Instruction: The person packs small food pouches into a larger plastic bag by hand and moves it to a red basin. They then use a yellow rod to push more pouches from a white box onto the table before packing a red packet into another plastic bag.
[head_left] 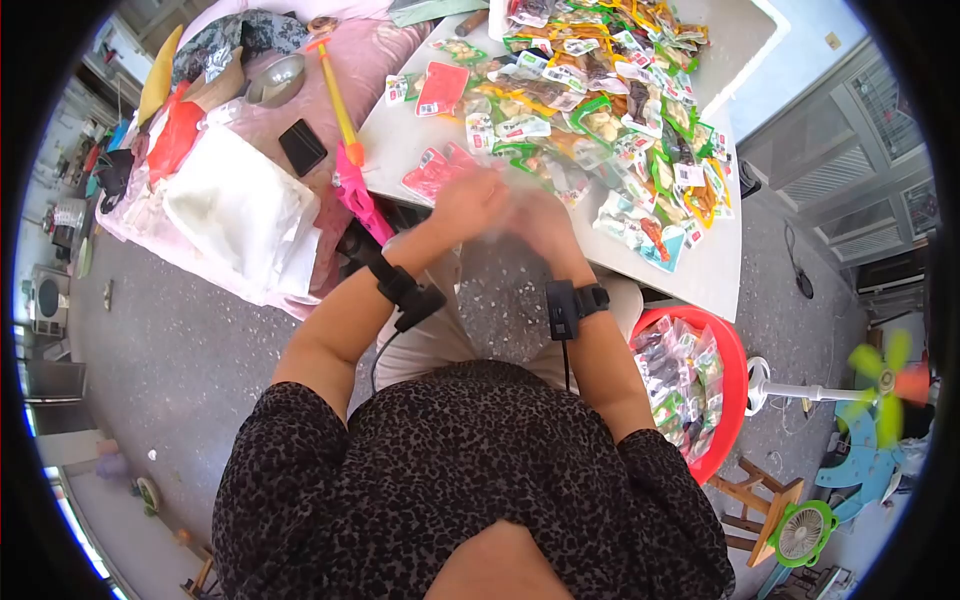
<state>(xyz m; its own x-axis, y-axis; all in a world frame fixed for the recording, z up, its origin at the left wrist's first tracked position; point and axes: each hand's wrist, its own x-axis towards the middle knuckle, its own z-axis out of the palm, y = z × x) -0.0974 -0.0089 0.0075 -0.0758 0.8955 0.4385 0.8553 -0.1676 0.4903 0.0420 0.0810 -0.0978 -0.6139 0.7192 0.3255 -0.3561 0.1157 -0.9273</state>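
My left hand [470, 205], fingers curled, is at the near edge of the white table, beside pink-red packets [438, 172]. It seems closed on a thin, clear plastic bag [515, 183], which shows only as a pale blur between my hands. Close by on the right is my right hand [546, 222], its fingers smeared by motion, so its grip does not show. Just beyond both hands lies a spread pile of small sealed snack packets [600, 120] with green, yellow and clear wrappers.
A red tub [735, 385] of packets stands at my right, below the white table [705, 290]. Left, a pink-covered surface [240, 125] carries white sheets [240, 205], a dark phone [302, 147] and a metal bowl [277, 80]. A fan [885, 382] stands far right.
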